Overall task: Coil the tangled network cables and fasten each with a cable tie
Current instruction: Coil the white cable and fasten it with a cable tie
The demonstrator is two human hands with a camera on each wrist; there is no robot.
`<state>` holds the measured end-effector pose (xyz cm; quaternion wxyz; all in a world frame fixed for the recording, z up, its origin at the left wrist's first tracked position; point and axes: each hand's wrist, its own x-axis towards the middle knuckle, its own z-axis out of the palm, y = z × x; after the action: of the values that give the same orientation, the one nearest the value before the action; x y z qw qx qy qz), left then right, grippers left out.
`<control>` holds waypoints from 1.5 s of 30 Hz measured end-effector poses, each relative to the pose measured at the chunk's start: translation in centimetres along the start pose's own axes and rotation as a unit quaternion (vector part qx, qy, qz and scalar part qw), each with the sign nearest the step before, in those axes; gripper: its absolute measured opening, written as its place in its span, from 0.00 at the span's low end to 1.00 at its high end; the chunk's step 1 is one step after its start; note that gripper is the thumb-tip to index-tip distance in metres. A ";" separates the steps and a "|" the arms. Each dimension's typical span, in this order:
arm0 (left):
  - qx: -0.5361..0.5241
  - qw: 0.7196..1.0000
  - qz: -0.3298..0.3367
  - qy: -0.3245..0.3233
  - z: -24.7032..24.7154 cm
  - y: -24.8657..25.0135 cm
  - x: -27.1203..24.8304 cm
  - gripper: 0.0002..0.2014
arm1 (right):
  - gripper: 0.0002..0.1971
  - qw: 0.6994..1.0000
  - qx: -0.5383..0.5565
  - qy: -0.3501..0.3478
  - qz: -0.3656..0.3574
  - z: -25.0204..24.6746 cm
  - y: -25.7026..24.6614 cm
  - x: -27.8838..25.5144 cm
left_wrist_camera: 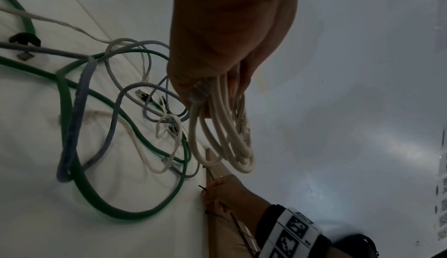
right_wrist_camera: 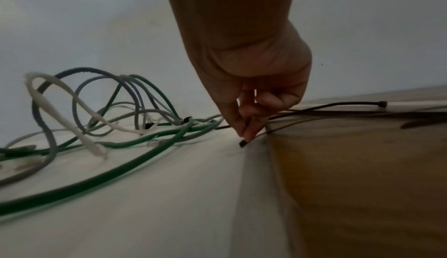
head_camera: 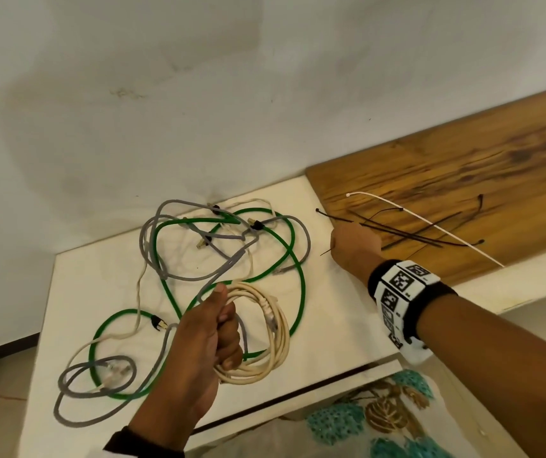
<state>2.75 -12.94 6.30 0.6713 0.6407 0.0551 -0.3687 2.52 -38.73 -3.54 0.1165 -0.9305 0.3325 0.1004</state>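
Head view first: the left hand point(head_camera: 212, 335) has its fingers wrapped tight round a cream coil point(head_camera: 265, 338), keeping the loops from springing open; over on the right, the right hand point(head_camera: 354, 246) pinches a black cable tie point(right_wrist_camera: 242, 143) between thumb and fingertips at the wooden board's point(head_camera: 463, 180) near-left edge, likely to bind that coil; green cable point(head_camera: 299, 292) and grey cable point(head_camera: 152, 246) lie tangled on the white tabletop point(head_camera: 99, 292), waiting.
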 end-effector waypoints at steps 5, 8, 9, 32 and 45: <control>-0.013 1.000 0.008 0.006 -0.3 0.3 -0.6 0.21 | 0.11 0.997 0.053 0.051 0.009 -1.3 -0.4 0.2; -0.038 0.999 0.015 0.015 -0.5 0.7 -1.5 0.21 | 0.12 0.970 0.197 0.143 0.013 -4.0 0.5 -0.5; -0.047 0.999 0.017 0.015 -0.5 0.8 -2.0 0.21 | 0.11 0.946 0.269 0.184 0.006 -5.3 1.0 -1.0; -0.102 0.962 0.157 0.200 -1.9 -3.5 -23.5 0.21 | 0.06 0.429 0.899 -0.033 0.075 -11.0 -6.7 -35.8; -0.137 0.933 0.250 0.219 -3.4 -3.6 -31.1 0.23 | 0.33 0.521 0.847 -0.090 -0.048 -9.3 -7.3 -44.3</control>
<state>-20.33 3.67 19.74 0.7943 0.6003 0.0891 -0.0284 -25.38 -9.48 18.17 0.8839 -0.3933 0.2028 -0.1516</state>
